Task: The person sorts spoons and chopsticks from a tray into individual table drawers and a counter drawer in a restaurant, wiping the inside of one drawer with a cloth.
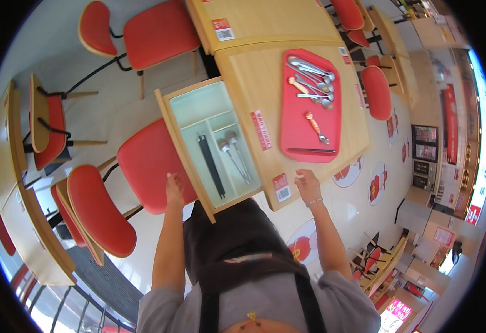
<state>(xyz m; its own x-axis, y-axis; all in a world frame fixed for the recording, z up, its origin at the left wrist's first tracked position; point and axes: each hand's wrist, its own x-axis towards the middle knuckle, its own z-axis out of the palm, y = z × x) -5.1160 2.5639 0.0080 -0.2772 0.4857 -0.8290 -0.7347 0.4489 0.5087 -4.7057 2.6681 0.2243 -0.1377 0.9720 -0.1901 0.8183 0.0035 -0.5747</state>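
Observation:
My left hand (174,188) is empty, fingers apart, beside the front of a pulled-out table drawer (186,156). In its pale green tray lie black chopsticks (210,164) in one compartment and metal spoons (235,156) in another. My right hand (308,185) hangs with bent fingers near the wooden table's edge, below a red tray (295,125); nothing shows in it. On the tray are several metal spoons (318,77), a small utensil with an orange and white handle (298,85), a spoon with an orange patterned handle (317,128) and dark chopsticks (311,150).
A red-seated chair (151,166) stands left of the drawer, partly under it. Another red chair (159,35) is further up. The wooden tabletop (255,83) bears printed stickers. More tables and red chairs (101,210) stand at left and right; a counter (426,95) lies at far right.

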